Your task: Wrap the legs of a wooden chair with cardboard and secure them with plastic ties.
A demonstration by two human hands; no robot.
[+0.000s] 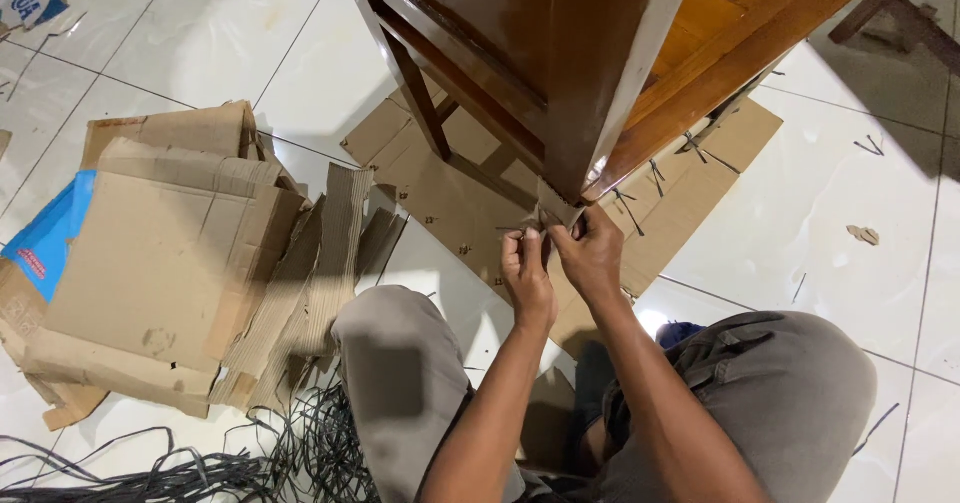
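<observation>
Head camera: you crouch over a white tiled floor point(860, 163), both hands pinched on a small cardboard strip point(553, 207) at the foot of a dark wooden furniture leg point(590, 83).

Your left hand point(527, 268) and right hand point(590, 253) sit side by side, touching, fingers closed on the strip where it wraps the bottom end of the leg, seemingly so the cardboard stays tight against the wood. Beneath the furniture lies a flat cardboard sheet point(450, 203) dotted with short dark strap offcuts, probably to keep the polished wood off the tiles. To your left, torn cardboard boxes point(160, 263) are heaped on the floor, one showing a blue printed side, and a tangle of black plastic strapping point(200, 468) sprawls by your knee.
</observation>
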